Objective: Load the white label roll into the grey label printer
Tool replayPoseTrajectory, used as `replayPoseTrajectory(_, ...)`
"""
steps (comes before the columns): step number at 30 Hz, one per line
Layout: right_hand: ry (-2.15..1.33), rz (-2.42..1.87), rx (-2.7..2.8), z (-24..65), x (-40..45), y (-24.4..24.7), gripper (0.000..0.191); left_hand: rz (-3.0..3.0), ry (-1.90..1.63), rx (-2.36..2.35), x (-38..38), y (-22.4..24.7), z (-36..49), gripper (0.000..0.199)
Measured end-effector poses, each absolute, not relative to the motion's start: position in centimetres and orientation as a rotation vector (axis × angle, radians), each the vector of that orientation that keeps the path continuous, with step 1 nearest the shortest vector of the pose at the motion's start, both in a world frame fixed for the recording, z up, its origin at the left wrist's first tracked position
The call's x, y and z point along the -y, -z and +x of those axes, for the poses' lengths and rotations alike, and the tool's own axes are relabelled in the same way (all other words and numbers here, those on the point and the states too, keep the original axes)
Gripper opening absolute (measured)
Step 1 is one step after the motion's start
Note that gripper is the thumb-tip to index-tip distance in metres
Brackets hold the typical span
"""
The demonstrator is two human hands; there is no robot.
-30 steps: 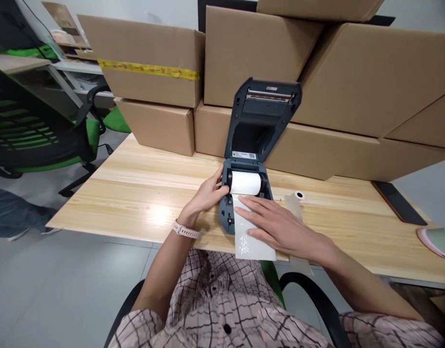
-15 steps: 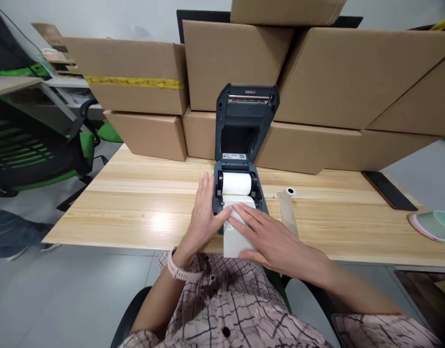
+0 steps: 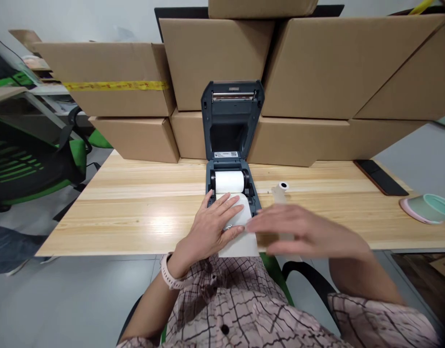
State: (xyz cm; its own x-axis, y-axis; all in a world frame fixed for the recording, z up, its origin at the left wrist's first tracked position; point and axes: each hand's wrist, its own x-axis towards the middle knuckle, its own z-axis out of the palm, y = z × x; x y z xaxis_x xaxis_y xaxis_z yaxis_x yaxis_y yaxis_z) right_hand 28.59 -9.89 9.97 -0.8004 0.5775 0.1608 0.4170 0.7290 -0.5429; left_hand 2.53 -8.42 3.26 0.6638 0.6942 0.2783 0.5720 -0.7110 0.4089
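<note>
A dark grey label printer [image 3: 257, 205] stands on the wooden table with its lid [image 3: 231, 113] tilted up and back. Inside it sits a white label roll [image 3: 229, 182], and its strip of label paper [image 3: 240, 248] runs out over the front towards me, past the table edge. My left hand [image 3: 213, 224] lies flat on that strip with fingers spread; a ring shows on one finger. Just right of the strip hovers my right hand [image 3: 298, 229], smeared by motion, fingers stretched out and nothing visible in them.
Right of the printer lies a small roll [image 3: 283, 185] with a translucent tail. A dark phone [image 3: 380, 177] and a pale green cup-like container [image 3: 431, 208] are farther right. Stacked cardboard boxes [image 3: 215, 63] line the table's back. A green and black chair [image 3: 37, 159] stands left.
My left hand has moved from the printer's left side onto the label strip. My right hand has come off the strip and moved right. The view has shifted slightly.
</note>
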Motion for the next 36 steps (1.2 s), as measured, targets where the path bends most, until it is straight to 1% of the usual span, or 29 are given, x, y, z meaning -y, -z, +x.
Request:
replayPoseTrajectory(2, -0.532, -0.934, 2.286, 29.2, 7.2, -11.6, 0.035, 2.616, -0.611, -1.024, 8.5, -3.2, 2.6, 0.051)
replayPoseTrajectory(3, -0.404, -1.030, 2.101, 29.4, 5.4, -12.2, 0.037, 2.626, -0.613, -1.026, 8.5, -3.2, 2.6, 0.051)
replayPoseTrajectory(5, -0.224, -1.141, 1.819, 29.3, 1.0, -12.9, 0.046, 2.646, -0.604, -1.035, 8.6, -3.3, 2.9, 0.051)
replayPoseTrajectory(8, -0.284, -1.029, 1.760, 28.6, -5.9, -12.9, 0.069, 2.688, -0.556, -1.082, 8.6, -3.7, 3.6, 0.058)
replayPoseTrajectory(10, -0.330, -1.014, 1.798, 28.0, -9.2, -12.8, 0.079, 2.713, -0.527, -1.118, 8.6, -3.9, 4.1, 0.063)
replayPoseTrajectory(15, -0.366, -1.047, 1.844, 26.6, -11.8, -13.1, 0.089, 2.763, -0.519, -1.121, 8.9, -3.5, 4.3, 0.064)
replayPoseTrajectory(18, -0.376, -1.055, 1.840, 26.3, -12.0, -13.6, 0.090, 2.767, -0.499, -1.101, 9.4, -3.1, 4.2, 0.069)
replayPoseTrajectory(20, -0.385, -1.047, 1.841, 26.2, -12.0, -13.9, 0.089, 2.728, -0.520, -1.080, 10.0, -3.0, 4.2, 0.073)
replayPoseTrajectory(22, -0.381, -1.042, 1.823, 26.0, -11.2, -14.2, 0.084, 2.650, -0.610, -1.005, 11.0, -3.0, 4.1, 0.072)
replayPoseTrajectory(24, -0.349, -1.045, 1.783, 25.9, -9.1, -14.3, 0.077, 2.508, -0.763, -0.875, 12.3, -3.1, 3.7, 0.058)
replayPoseTrajectory(27, -0.334, -1.049, 1.763, 25.9, -3.7, -13.5, 0.069, 2.153, -1.152, -0.731, 14.1, -3.1, 2.6, 0.024)
replayPoseTrajectory(28, -0.368, -1.044, 1.796, 26.0, -1.6, -12.8, 0.067, 2.021, -1.328, -0.758, 14.4, -3.1, 2.1, 0.019)
replayPoseTrajectory(30, -0.449, -1.020, 1.938, 26.3, 2.4, -11.0, 0.065, 1.789, -1.675, -0.933, 14.3, -3.1, 1.3, 0.021)
replayPoseTrajectory(32, -0.467, -1.000, 2.157, 26.6, 5.6, -8.8, 0.065, 1.646, -1.835, -1.174, 13.3, -3.2, 0.9, 0.019)
replayPoseTrajectory(33, -0.451, -1.002, 2.258, 26.7, 6.7, -7.8, 0.065, 1.611, -1.810, -1.259, 12.6, -3.3, 0.9, 0.029)
replayPoseTrajectory(35, -0.388, -1.038, 2.395, 26.9, 8.3, -6.2, 0.065, 1.557, -1.600, -1.308, 10.9, -3.3, 1.3, 0.059)
replayPoseTrajectory(36, -0.352, -1.063, 2.423, 26.9, 8.7, -5.6, 0.066, 1.505, -1.494, -1.300, 10.2, -3.2, 1.7, 0.070)
